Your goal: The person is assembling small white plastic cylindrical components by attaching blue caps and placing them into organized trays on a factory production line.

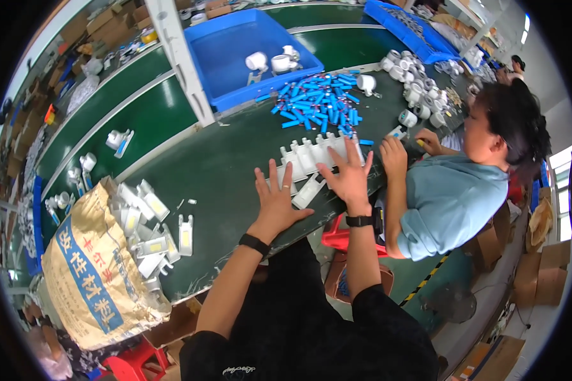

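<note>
My left hand (274,202) is spread flat at the left end of a row of white plastic housings (304,154), fingers apart. My right hand (348,181) is spread over the row's right part, its fingertips on or just above the housings. Several of them stand side by side on the dark green table. A single white housing (309,192) lies tilted between my two hands, apart from the row. Behind the row is a heap of blue cylinders (318,101) that look like battery cells. What lies under my palms is hidden.
A paper sack (86,270) with white housings (149,238) spilling out is at the left. A blue tray (229,51) holds a few white round parts. More white round parts (416,82) stand at the back right. A co-worker in a blue-grey shirt (454,200) works close on my right.
</note>
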`<action>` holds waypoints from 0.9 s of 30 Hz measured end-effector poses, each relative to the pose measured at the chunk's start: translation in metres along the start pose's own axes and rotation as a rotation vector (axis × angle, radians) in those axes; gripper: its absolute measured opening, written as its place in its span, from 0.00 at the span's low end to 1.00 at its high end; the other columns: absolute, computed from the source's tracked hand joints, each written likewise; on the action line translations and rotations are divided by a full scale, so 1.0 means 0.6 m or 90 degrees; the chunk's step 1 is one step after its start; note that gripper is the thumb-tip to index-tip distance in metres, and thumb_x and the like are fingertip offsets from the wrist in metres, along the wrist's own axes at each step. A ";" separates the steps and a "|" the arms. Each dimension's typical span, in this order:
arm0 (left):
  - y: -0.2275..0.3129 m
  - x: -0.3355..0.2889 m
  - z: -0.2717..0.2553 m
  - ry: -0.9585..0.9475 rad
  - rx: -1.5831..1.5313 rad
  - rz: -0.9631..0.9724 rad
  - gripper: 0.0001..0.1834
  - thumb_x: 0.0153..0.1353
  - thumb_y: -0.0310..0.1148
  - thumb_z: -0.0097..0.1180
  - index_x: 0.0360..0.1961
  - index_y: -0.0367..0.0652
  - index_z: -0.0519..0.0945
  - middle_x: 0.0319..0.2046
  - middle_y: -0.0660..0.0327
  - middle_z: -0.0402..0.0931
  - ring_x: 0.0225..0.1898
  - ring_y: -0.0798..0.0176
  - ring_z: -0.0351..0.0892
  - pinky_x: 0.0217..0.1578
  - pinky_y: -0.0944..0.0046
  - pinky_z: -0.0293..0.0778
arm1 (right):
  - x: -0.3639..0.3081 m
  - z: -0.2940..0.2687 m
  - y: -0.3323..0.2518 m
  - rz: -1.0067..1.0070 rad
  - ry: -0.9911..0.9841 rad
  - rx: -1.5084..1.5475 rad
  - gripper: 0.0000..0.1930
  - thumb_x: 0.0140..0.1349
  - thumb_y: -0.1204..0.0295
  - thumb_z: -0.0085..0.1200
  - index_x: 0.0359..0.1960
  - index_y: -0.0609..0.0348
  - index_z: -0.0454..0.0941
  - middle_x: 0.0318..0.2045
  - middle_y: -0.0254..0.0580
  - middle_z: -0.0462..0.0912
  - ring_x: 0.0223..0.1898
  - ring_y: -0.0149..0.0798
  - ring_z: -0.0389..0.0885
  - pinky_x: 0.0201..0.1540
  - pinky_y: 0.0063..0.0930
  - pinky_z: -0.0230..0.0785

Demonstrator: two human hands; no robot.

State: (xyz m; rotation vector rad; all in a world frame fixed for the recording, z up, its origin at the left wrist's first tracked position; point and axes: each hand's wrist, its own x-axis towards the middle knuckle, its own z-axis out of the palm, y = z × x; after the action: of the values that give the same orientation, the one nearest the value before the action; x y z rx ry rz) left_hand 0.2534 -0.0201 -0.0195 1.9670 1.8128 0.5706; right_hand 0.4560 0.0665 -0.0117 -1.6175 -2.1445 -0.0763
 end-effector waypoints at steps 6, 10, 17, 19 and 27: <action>-0.043 -0.104 -0.141 0.196 0.057 0.001 0.60 0.46 0.53 0.75 0.76 0.47 0.56 0.74 0.40 0.48 0.73 0.31 0.49 0.68 0.35 0.53 | -0.017 -0.079 -0.110 -0.129 0.055 0.181 0.17 0.63 0.71 0.62 0.54 0.60 0.82 0.62 0.55 0.75 0.63 0.56 0.72 0.64 0.44 0.66; -0.159 -0.228 -0.191 0.323 0.167 -0.248 0.29 0.56 0.38 0.70 0.54 0.32 0.78 0.53 0.45 0.76 0.54 0.42 0.76 0.55 0.50 0.73 | -0.076 -0.058 -0.262 -0.097 -0.211 0.560 0.16 0.65 0.74 0.60 0.54 0.58 0.80 0.57 0.47 0.78 0.43 0.44 0.84 0.42 0.30 0.77; -0.193 -0.307 -0.177 0.294 0.251 -0.282 0.37 0.54 0.36 0.69 0.65 0.39 0.72 0.48 0.57 0.80 0.55 0.51 0.72 0.53 0.49 0.65 | -0.126 0.093 -0.512 -0.203 -0.145 0.466 0.17 0.59 0.74 0.63 0.51 0.60 0.79 0.49 0.49 0.77 0.46 0.51 0.81 0.47 0.38 0.76; -0.197 -0.314 -0.176 0.302 0.202 -0.286 0.37 0.54 0.36 0.69 0.65 0.38 0.72 0.47 0.57 0.80 0.54 0.51 0.73 0.53 0.49 0.65 | -0.127 0.109 -0.526 -0.236 -0.190 0.436 0.17 0.56 0.74 0.65 0.47 0.62 0.79 0.44 0.49 0.76 0.51 0.57 0.77 0.47 0.45 0.75; -0.165 -0.353 -0.215 0.352 -0.519 -0.302 0.27 0.70 0.33 0.58 0.67 0.36 0.70 0.46 0.54 0.84 0.44 0.59 0.84 0.43 0.59 0.79 | -0.094 0.012 -0.476 -0.146 -0.360 0.803 0.10 0.62 0.78 0.63 0.45 0.59 0.82 0.47 0.38 0.76 0.43 0.31 0.81 0.44 0.23 0.76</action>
State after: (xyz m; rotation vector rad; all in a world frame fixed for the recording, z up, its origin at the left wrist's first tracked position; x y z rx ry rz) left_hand 0.0847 -0.2215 0.0285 0.8503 1.8059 1.4862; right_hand 0.2015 -0.0707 0.0235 -0.6417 -1.9331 1.4784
